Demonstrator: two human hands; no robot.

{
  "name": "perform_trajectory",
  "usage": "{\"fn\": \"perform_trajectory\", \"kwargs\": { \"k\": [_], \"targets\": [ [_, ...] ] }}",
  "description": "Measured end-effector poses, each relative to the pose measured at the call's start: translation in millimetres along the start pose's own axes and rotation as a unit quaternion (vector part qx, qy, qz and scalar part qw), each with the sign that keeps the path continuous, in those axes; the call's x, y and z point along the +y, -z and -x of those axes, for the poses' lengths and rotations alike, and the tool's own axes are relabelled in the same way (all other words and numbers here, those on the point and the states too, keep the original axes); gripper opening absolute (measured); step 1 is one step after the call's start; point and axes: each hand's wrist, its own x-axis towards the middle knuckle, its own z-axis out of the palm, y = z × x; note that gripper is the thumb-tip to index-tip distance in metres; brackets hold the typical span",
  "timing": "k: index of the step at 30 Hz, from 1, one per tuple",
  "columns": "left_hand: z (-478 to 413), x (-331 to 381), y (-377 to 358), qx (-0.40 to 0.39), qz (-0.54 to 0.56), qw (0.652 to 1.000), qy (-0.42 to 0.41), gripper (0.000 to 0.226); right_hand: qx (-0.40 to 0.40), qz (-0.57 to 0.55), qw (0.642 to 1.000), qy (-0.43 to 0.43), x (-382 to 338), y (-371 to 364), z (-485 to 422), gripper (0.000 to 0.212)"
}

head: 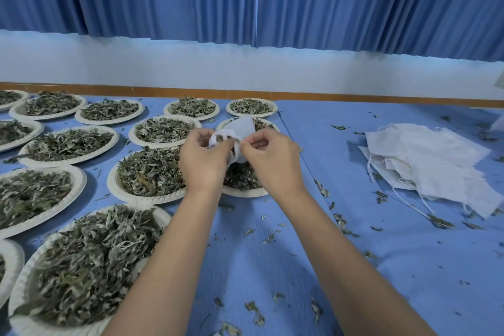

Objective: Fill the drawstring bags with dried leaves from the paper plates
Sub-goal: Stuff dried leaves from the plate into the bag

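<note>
Closest to us at lower left, a paper plate [161,216] heaped with dried leaves [81,267], and our left forearm crosses its right edge. Loose leaf crumbs [256,311] litter the blue tablecloth [381,281] between and beside both arms. Moving up, here are the hands: the left hand [203,161] and the right hand [272,161] both pinch the gathered mouth of a white drawstring bag [244,127], fingers curled on the cloth. The bag hangs in the air between them, a few dark leaves showing at its opening. Right beneath it sits another plate [245,193], mostly hidden by our hands and wrists. Off to the right, well apart, a loose stack of empty bags [436,169] lies flat, strings trailing. Beyond the held bag, more filled plates [251,115] run in rows to the left, and the bag covers part of the one just behind it. Farthest back we see a wooden strip [354,96], a white wall [245,71] and blue curtains [163,0].
</note>
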Motion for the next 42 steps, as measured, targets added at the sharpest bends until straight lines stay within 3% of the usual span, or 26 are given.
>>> {"fn": "perform_trajectory", "kwargs": {
  "k": [6,14,21,26,31,34,39,42],
  "targets": [
    [14,9,2,-0.082,0.085,0.992,0.034,0.017,0.039,0.035,0.999,0.003,1,-1,-2,0.012],
    [18,6,0,-0.09,0.059,0.994,0.018,0.016,0.036,0.038,0.998,-0.026,3,4,-8,0.015],
    [0,-2,8,0.006,0.009,1.0,0.005,0.023,-0.063,-0.079,0.993,-0.056,-4,10,-8,0.012],
    [3,-1,12,0.045,-0.091,0.99,-0.098,0.03,-0.144,-0.181,0.969,-0.081,-9,10,-6,0.003],
    [6,3,9,-0.017,-0.127,0.984,-0.121,0.017,-0.059,-0.093,0.993,-0.049,-4,9,-9,0.016],
    [12,9,8,-0.031,-0.112,0.986,-0.119,0.015,-0.02,-0.105,0.994,-0.029,-7,6,-7,0.023],
    [12,14,9,-0.011,-0.06,0.994,-0.092,0.01,-0.042,-0.152,0.987,-0.031,-10,1,-4,0.036],
    [13,15,9,-0.006,-0.03,0.997,-0.07,0.011,-0.016,-0.114,0.993,-0.031,-10,-1,-2,0.026]
  ]
}}
